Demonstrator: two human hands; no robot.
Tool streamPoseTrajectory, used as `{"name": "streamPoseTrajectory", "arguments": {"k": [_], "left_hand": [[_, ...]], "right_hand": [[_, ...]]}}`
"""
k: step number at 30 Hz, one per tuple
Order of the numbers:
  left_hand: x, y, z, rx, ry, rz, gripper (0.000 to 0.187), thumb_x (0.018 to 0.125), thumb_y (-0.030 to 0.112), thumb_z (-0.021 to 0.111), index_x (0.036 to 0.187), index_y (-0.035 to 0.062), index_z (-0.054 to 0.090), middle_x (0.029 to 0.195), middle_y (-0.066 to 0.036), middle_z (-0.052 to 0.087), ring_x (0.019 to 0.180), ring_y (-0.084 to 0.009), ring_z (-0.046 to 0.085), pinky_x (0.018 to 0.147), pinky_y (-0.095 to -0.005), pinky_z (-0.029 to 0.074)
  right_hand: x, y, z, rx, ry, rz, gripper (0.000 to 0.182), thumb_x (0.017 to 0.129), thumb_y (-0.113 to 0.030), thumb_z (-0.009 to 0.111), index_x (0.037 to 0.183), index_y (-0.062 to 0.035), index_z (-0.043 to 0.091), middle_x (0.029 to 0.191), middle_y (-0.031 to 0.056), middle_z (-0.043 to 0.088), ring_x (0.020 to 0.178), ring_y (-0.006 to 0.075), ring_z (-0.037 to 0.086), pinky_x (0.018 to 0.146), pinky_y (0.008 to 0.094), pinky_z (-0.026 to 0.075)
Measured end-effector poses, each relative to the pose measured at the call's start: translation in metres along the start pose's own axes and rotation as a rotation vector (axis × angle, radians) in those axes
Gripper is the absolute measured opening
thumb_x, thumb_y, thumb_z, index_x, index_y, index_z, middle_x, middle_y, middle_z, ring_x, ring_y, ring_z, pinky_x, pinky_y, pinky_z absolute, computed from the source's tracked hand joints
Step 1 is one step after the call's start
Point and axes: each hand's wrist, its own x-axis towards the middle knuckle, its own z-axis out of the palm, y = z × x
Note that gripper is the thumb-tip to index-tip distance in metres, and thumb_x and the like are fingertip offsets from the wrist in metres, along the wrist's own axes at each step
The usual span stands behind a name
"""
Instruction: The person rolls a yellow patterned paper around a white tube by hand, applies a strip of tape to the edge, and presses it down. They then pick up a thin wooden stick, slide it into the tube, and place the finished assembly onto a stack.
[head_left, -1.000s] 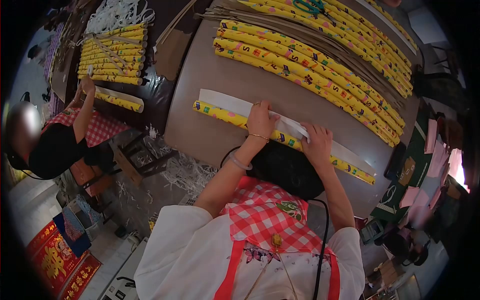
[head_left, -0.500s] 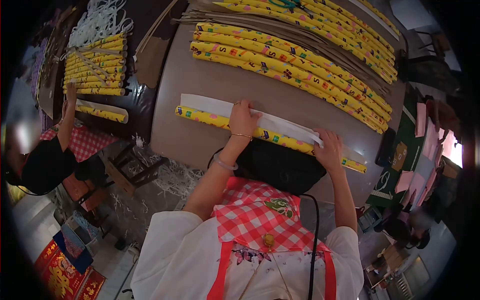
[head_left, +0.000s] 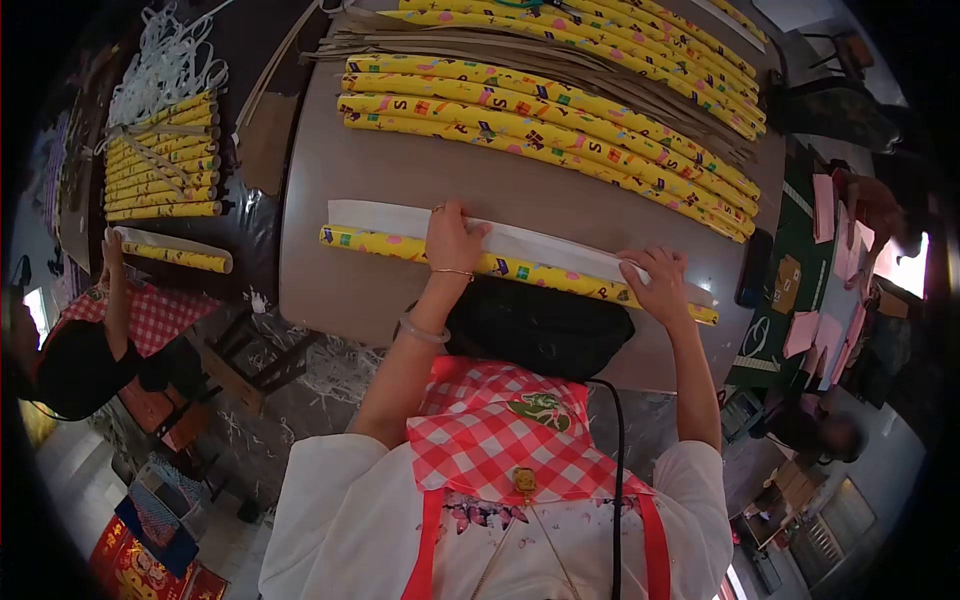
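A yellow printed roll of wrapping paper (head_left: 545, 280) lies crosswise before me at the near side of the table. Its loose edge stands out as a white flap (head_left: 375, 215) along the far side. My left hand (head_left: 455, 242) reaches over the roll left of its middle, fingers curled on the white flap and thumb pointing right. Near the right end, my right hand (head_left: 660, 285) grips the roll and flap, thumb and fingers bent at the paper edge. Just below the roll sits a black bag-like object (head_left: 545, 325).
More yellow rolls (head_left: 560, 135) lie farther back, with brown paper strips (head_left: 520, 50) between them. At left, a co-worker's hand (head_left: 113, 255) touches another roll (head_left: 180, 255) beside stacked rolls (head_left: 160, 170) and white ribbon (head_left: 165, 75). A dark object (head_left: 755, 265) stands at the table's right edge.
The whole view has shifted, so the table and rolls appear farther left. Both hands stay on the roll; the right hand sits slightly nearer its right end. The co-worker's arm has lowered.
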Motion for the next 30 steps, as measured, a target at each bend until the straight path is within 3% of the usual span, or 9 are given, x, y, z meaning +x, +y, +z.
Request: {"name": "streamPoseTrajectory", "arguments": {"k": [9,15,21,30], "left_hand": [[0.000,-0.003,0.003,-0.007,0.020,0.024,0.033,0.061,0.012,0.080,0.080,0.0011,0.055,0.074,-0.012,0.055,0.069,-0.0277,0.054,0.063,-0.0372,0.046],[0.000,-0.002,0.002,0.000,0.013,0.012,0.034,0.061,0.012,0.080,0.081,0.0016,0.055,0.073,-0.011,0.054,0.069,-0.0269,0.054,0.063,-0.0369,0.046],[-0.001,0.000,0.000,0.004,0.010,0.009,0.034,0.061,0.013,0.080,0.081,0.0019,0.055,0.073,-0.010,0.054,0.070,-0.0261,0.053,0.064,-0.0364,0.046],[0.000,0.000,0.000,0.015,-0.004,-0.014,0.034,0.062,0.011,0.080,0.083,0.0016,0.056,0.073,-0.009,0.053,0.069,-0.0250,0.053,0.063,-0.0351,0.046]], "right_hand": [[-0.003,0.004,0.016,-0.074,0.018,0.037,0.018,0.082,-0.028,0.060,0.089,-0.0152,0.070,0.073,0.0053,0.054,0.079,0.0224,0.053,0.077,0.0390,0.033],[-0.003,-0.004,0.015,-0.139,-0.034,0.080,0.018,0.081,-0.025,0.060,0.093,-0.0147,0.070,0.074,0.0058,0.055,0.079,0.0227,0.053,0.077,0.0390,0.033],[-0.010,-0.013,0.016,-0.137,0.060,0.067,0.022,0.080,-0.023,0.061,0.099,-0.0142,0.067,0.076,0.0053,0.056,0.082,0.0224,0.054,0.077,0.0389,0.033],[-0.016,-0.007,0.021,-0.078,0.025,0.083,0.017,0.082,-0.024,0.063,0.090,-0.0107,0.070,0.074,0.0060,0.057,0.079,0.0224,0.053,0.079,0.0378,0.033]]}}
